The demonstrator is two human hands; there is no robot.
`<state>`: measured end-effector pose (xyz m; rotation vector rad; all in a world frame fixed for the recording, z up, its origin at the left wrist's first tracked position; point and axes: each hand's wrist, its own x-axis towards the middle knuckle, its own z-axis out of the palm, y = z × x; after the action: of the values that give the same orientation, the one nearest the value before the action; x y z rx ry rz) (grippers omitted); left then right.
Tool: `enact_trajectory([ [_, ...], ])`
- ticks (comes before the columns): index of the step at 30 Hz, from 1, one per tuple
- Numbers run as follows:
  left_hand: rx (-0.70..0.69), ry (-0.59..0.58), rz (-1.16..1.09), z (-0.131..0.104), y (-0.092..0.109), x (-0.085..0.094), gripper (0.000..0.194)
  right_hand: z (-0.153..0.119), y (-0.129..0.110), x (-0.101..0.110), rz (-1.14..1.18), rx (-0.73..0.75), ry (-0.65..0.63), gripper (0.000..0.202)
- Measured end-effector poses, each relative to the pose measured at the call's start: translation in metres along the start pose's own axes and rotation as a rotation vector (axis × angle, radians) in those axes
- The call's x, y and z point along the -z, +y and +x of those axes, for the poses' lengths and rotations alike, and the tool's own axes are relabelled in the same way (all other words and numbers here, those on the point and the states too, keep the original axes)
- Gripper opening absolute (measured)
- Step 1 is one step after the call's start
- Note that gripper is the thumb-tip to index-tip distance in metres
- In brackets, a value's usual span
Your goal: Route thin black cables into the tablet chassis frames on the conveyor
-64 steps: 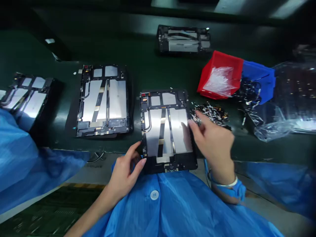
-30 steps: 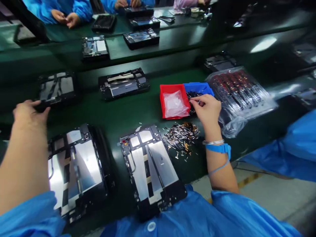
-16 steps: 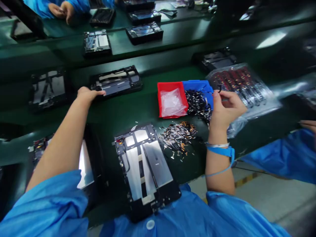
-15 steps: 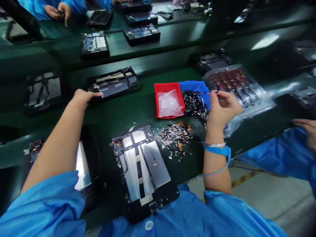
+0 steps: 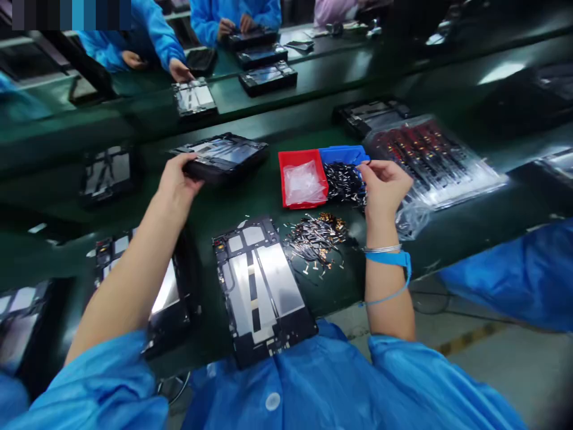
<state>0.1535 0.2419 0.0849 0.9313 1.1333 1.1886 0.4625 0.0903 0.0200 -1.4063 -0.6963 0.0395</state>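
Observation:
My left hand (image 5: 181,176) grips the near left corner of an opened tablet (image 5: 228,152), thumb on top and fingers beneath, holding it tilted. My right hand (image 5: 387,182) is closed in a pinch at the right edge of a blue bin (image 5: 344,155); whatever sits between its fingertips is too small to make out. Small black flex cables (image 5: 344,182) fill that bin. A red bin (image 5: 281,179) with clear plastic pieces adjoins it. Closer to me lies a loose pile of small flex parts (image 5: 316,239). Another opened tablet (image 5: 264,286) rests in front of my body.
More opened tablets lie at left, including one (image 5: 107,173) farther back and one (image 5: 168,292) under my left forearm. A clear tray (image 5: 447,161) of dark strips lies right of the bins. Across the bench, a co-worker's hand (image 5: 179,70) touches a tablet (image 5: 194,98).
My left hand has lifted and tilted the tablet's near side, its fingers now underneath. My right hand has moved slightly left, nearer the blue bin. A co-worker's hand has reached a tablet opposite.

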Motion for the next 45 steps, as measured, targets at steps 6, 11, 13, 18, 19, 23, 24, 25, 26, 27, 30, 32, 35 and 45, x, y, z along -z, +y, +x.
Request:
enact_trajectory([
  [6, 0.064, 0.241, -0.205, -0.154, -0.005, 0.036, 0.012, -0.005, -0.019, -0.001, 0.09, -0.02, 0.058, 0.012],
  [11, 0.211, 0.481, -0.309, -0.258, -0.039, 0.062, 0.019, -0.028, -0.044, -0.009, 0.253, -0.087, -0.058, 0.015],
  [13, 0.293, 0.47, -0.318, -0.284, -0.06, 0.07, 0.022, -0.043, -0.053, -0.012, 0.278, -0.108, -0.198, 0.014],
  [18, 0.587, -0.017, -0.307, -0.318, -0.098, 0.092, 0.017, -0.084, -0.068, -0.018, 0.297, -0.125, -0.582, 0.016],
  [19, 0.661, -0.172, -0.294, -0.32, -0.099, 0.097, 0.021, -0.091, -0.071, -0.02, 0.301, -0.143, -0.668, 0.016],
  [23, 0.724, -0.752, -0.088, -0.317, -0.072, 0.117, 0.034, -0.118, -0.081, -0.028, 0.292, -0.265, -0.999, 0.018],
  [24, 0.653, -0.817, -0.007, -0.314, -0.061, 0.119, 0.03, -0.124, -0.084, -0.031, 0.296, -0.306, -1.059, 0.019],
  [25, 0.551, -0.823, 0.07, -0.31, -0.051, 0.118, 0.026, -0.13, -0.087, -0.032, 0.304, -0.347, -1.111, 0.021],
  [26, 0.425, -0.761, 0.14, -0.303, -0.043, 0.115, 0.022, -0.135, -0.091, -0.033, 0.315, -0.385, -1.155, 0.022],
  [27, 0.288, -0.638, 0.204, -0.296, -0.037, 0.11, 0.019, -0.14, -0.094, -0.034, 0.329, -0.414, -1.191, 0.023],
  [30, -0.036, -0.297, 0.361, -0.264, -0.036, 0.082, 0.027, -0.151, -0.104, -0.032, 0.36, -0.43, -1.217, 0.022],
  [32, -0.041, -0.329, 0.369, -0.241, -0.042, 0.063, 0.03, -0.155, -0.109, -0.029, 0.342, -0.385, -1.182, 0.018],
  [35, 0.057, -0.448, 0.253, -0.215, -0.051, 0.045, 0.014, -0.159, -0.113, -0.026, 0.264, -0.268, -1.07, 0.016],
  [45, -0.046, -0.433, 0.32, -0.193, -0.053, 0.041, 0.014, -0.164, -0.115, -0.029, -0.071, 0.575, -0.874, 0.012],
])
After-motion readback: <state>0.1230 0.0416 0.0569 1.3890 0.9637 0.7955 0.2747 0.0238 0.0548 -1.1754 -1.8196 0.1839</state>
